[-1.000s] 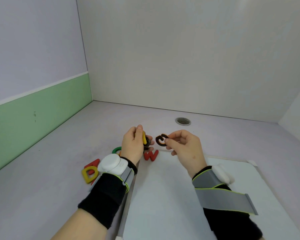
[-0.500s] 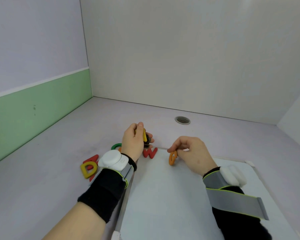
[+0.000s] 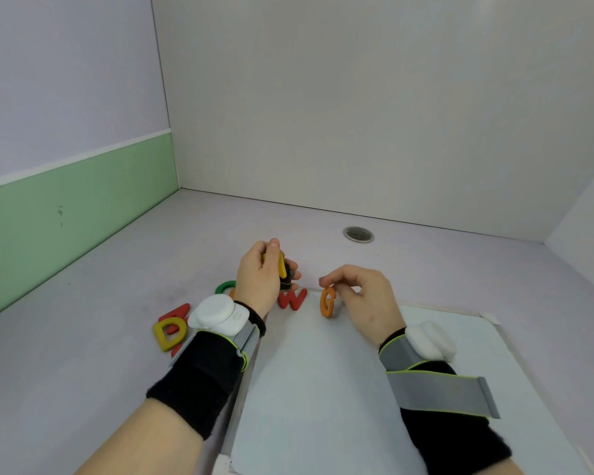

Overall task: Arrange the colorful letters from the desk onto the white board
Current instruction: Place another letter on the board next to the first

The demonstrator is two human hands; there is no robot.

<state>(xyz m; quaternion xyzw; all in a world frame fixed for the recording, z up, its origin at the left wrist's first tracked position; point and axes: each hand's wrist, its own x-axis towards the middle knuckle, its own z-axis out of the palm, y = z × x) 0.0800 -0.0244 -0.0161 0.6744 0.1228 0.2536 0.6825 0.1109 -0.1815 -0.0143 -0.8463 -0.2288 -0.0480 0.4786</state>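
The white board (image 3: 323,389) lies on the desk in front of me, to the right of centre. An orange letter G (image 3: 327,302) rests face up near the board's far left corner. My right hand (image 3: 360,299) is curled over it, with thumb and forefinger at its top edge. My left hand (image 3: 259,277) is raised just left of the board and grips a yellow letter (image 3: 282,264) together with some dark pieces. A red W (image 3: 292,299) sits at the board's far left corner. A green letter (image 3: 225,286), a yellow D (image 3: 170,332) and a red letter (image 3: 175,311) lie on the desk to the left.
The lilac desk (image 3: 83,337) is enclosed by walls on the left, back and right. A round cable hole (image 3: 358,234) sits in the desk beyond my hands. Both wrists wear black bands with white devices.
My right hand has carried the orange G down from mid-air and laid it face up on the board. My left hand has kept its letters and barely moved.
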